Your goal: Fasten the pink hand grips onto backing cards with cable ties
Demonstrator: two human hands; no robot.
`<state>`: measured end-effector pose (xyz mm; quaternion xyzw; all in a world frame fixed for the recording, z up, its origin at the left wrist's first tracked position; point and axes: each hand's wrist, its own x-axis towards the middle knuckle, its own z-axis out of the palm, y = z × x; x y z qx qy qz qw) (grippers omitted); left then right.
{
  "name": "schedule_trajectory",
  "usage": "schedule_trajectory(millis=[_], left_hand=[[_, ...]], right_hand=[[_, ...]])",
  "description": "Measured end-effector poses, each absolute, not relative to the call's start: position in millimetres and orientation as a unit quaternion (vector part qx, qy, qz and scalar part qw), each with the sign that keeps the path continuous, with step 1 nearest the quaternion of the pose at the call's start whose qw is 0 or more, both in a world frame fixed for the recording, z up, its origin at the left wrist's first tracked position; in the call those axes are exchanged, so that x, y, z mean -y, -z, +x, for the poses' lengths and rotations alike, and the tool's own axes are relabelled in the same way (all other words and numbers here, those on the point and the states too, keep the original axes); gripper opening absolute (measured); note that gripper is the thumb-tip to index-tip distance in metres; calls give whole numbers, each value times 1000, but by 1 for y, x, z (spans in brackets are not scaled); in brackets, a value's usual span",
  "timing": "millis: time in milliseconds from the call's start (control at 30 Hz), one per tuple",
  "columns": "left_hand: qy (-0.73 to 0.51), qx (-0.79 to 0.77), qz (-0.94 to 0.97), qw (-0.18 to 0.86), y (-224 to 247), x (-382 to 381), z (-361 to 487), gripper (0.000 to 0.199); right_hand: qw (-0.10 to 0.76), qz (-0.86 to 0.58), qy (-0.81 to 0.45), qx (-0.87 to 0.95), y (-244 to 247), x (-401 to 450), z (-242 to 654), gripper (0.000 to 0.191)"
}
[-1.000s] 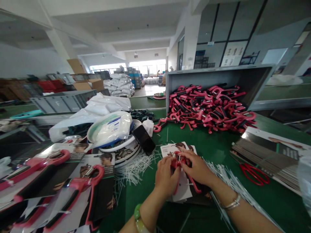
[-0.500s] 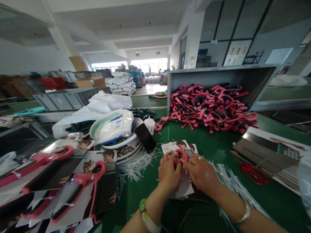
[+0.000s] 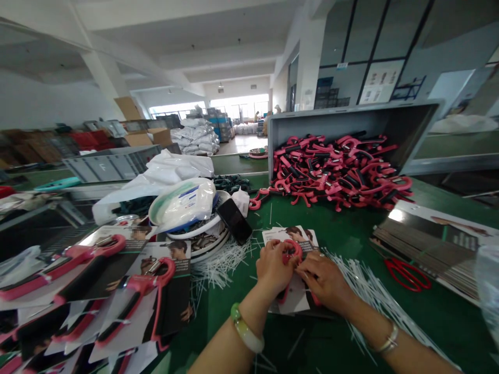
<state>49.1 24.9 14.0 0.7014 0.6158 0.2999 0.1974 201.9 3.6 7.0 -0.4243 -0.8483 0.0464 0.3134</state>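
Observation:
In front of me a pink hand grip strengthener (image 3: 294, 249) lies on a printed backing card (image 3: 270, 236), partly covered by my hands. My left hand (image 3: 272, 266) is closed around its curved upper end and presses it to the card. Close beside it, my right hand (image 3: 326, 278) pinches thumb and fingers together at the grip's right side. Whatever small thing sits in that pinch is hidden. White plastic cable ties (image 3: 366, 291) lie spread to the right, and another heap of cable ties (image 3: 218, 265) lies to the left.
A grey crate (image 3: 419, 117) lies tipped, spilling pink-and-black grips (image 3: 339, 166). Red scissors (image 3: 407, 275) lie by stacked cards (image 3: 432, 249) on the right. Left stand a phone (image 3: 235, 221), basins with a plastic bag (image 3: 191, 202), and carded grips (image 3: 148, 283) in a pile.
My right hand's fingers have shifted slightly and are drawn into a tighter pinch beside the grip. My left hand keeps its hold. The view has moved a little.

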Motion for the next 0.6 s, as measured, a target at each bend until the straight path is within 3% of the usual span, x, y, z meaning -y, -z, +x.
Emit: schedule_trajectory(millis=[267,400,533,600], left_hand=[[-296,-623,695,205,-15,-26,54,28],[-404,-596,680,142,-14,-19,40,28],[-510,-617,590,107,0,1,7,38],[-542,-630,523,190,15,14,-5,44]], right_hand=[[124,-471,-77,870,-31,-7,200,16],[116,-465,-132,868,-45,3,207,24],[66,-450,-47,889,-47,19,207,17],[51,-445,6,894,-45,26,203,14]])
